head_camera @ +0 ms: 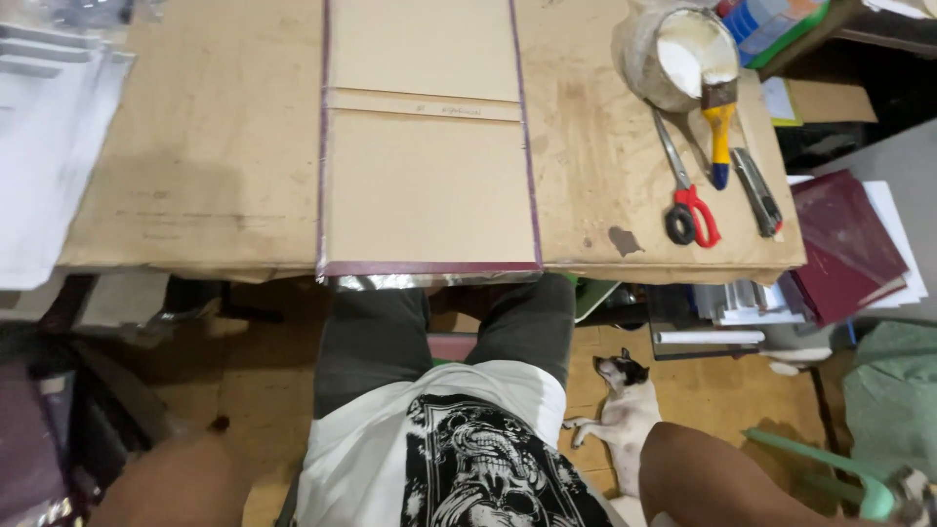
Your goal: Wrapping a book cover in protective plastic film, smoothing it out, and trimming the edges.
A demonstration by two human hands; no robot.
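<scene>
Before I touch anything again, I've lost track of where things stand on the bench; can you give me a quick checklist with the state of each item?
1. Cover piece lying flat, boards face up on the cardboard-covered bench: ok.
2. Its near edge within the bench: not ok, it overhangs toward the lap.
3. Brush resting on the rim of the paste bucket, handle toward you: ok.
4. Red-handled scissors and utility knife lying clear of the cover piece, at its right: ok.
5. Hands free: cannot tell, only the forearms show at the bottom corners.
6. Floor by your right leg: not ok, a dog is lying there.
</scene>
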